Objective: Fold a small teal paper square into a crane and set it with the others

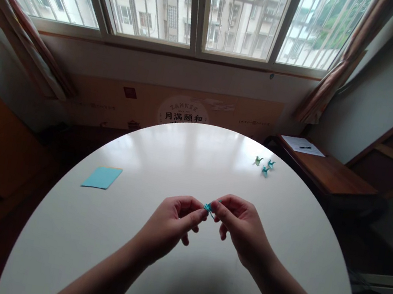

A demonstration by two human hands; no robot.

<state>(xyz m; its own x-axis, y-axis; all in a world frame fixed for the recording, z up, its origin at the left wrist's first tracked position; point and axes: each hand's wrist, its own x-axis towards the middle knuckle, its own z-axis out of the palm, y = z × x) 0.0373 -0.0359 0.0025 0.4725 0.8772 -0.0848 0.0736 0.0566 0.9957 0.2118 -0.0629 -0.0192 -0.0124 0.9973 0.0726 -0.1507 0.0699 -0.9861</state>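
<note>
Above the middle of the white table, a small teal folded paper piece is pinched between both hands. My left hand closes thumb and forefinger on its left side. On its right side, the fingertips of my right hand grip it too, with the lower fingers curled. Most of the paper is covered by fingers, so its exact shape cannot be made out. Toward the far right of the table stand a green paper crane and two teal ones, a rear crane and a front crane.
A stack of light-blue square paper lies on the left of the round white table. Beyond the right edge, a wooden side table bears a white sheet with a pen. Windows and curtains are behind.
</note>
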